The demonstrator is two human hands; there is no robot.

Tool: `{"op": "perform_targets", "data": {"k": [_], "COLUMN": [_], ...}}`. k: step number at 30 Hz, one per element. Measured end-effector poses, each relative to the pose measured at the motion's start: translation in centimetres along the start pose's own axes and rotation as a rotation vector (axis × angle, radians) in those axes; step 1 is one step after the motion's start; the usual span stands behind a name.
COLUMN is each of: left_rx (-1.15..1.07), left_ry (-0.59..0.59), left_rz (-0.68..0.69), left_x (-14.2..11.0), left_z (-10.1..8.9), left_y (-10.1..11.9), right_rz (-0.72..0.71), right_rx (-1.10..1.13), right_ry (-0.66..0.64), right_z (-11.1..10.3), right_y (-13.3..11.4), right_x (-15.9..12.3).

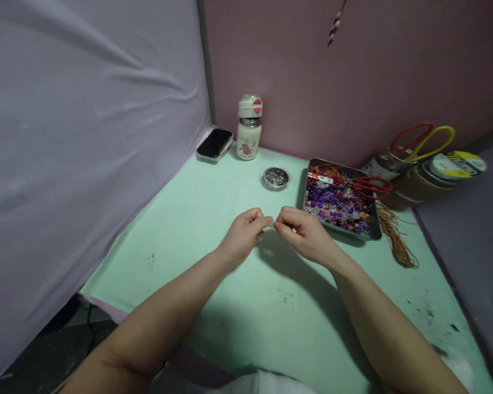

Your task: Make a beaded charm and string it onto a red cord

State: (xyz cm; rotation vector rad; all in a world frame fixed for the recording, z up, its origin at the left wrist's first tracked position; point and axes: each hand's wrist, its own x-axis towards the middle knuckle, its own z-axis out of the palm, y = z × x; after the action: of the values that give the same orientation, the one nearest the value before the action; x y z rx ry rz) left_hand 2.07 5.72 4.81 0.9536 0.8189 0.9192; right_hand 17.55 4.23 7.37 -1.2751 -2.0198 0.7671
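My left hand (246,232) and my right hand (299,232) meet above the middle of the green tabletop, both with fingers closed in a pinch. Between the fingertips shows a small, clear, bead-like piece (272,225), too tiny to name surely. Any thread on it cannot be made out. Just behind my right hand stands a metal tray (340,232) full of purple, red, black and clear beads (332,205). A small round dish (276,178) with little dark and shiny bits sits beyond my hands.
Red-handled scissors (372,187) lie across the tray's right side. Behind are jars, one holding red and yellow scissors (425,142). Loose cords (398,241) lie to the right. A white bottle (248,131) and a phone (215,144) stand at the back left. Cloth walls border the table.
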Motion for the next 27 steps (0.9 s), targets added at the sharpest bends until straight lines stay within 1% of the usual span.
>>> {"op": "perform_targets", "data": {"k": [4, 6, 7, 8, 10, 12, 13, 14, 15, 16, 18, 20, 21, 23, 27], "left_rx": [0.016, 0.022, 0.027, 0.036, 0.103, 0.262, 0.371, 0.457, 0.512, 0.561, 0.629, 0.657, 0.660, 0.667, 0.606], "left_ry": [0.037, 0.058, 0.088, 0.142, 0.342, 0.538, 0.569, 0.543, 0.469, 0.368, 0.198, 0.086, 0.054, 0.017, -0.038], "left_rz": [-0.001, -0.022, -0.036, -0.046, -0.012, 0.148, 0.268, 0.386, 0.456, 0.480, 0.436, 0.331, 0.281, 0.226, 0.193], "left_x": [0.2, 0.6, 0.8, 1.0, 1.1, 0.7, 0.4, 0.1, -0.3, -0.5, -0.8, -0.7, -0.6, -0.2, 0.3], "left_z": [-0.2, -0.7, -0.9, -1.1, -1.4, -1.3, -1.2, -1.0, -0.8, -0.6, -0.4, -0.3, -0.3, -0.5, -0.9], "left_y": [-0.2, -0.3, -0.3, -0.2, -0.1, 0.2, 0.3, 0.3, 0.4, 0.3, 0.1, -0.2, -0.4, -0.5, -0.4], "right_rz": [0.053, 0.107, 0.144, 0.185, 0.257, 0.283, 0.270, 0.242, 0.203, 0.157, 0.066, -0.001, -0.024, -0.052, -0.082], "right_rx": [0.056, 0.077, 0.087, 0.096, 0.099, 0.068, 0.039, 0.001, -0.040, -0.079, -0.140, -0.174, -0.182, -0.182, -0.128], "right_ry": [0.048, 0.095, 0.131, 0.174, 0.258, 0.307, 0.310, 0.300, 0.280, 0.252, 0.188, 0.132, 0.111, 0.080, 0.030], "right_z": [0.2, 0.2, 0.1, 0.0, -0.4, -0.7, -0.8, -0.8, -0.8, -0.7, -0.5, -0.3, -0.2, -0.3, -0.6], "right_y": [0.3, 0.9, 1.2, 1.6, 2.3, 2.9, 3.0, 3.0, 2.9, 2.8, 2.4, 1.9, 1.8, 1.6, 1.5], "right_x": [0.2, 0.3, 0.4, 0.4, 0.5, 0.6, 0.6, 0.6, 0.6, 0.6, 0.5, 0.4, 0.4, 0.3, 0.3]}}
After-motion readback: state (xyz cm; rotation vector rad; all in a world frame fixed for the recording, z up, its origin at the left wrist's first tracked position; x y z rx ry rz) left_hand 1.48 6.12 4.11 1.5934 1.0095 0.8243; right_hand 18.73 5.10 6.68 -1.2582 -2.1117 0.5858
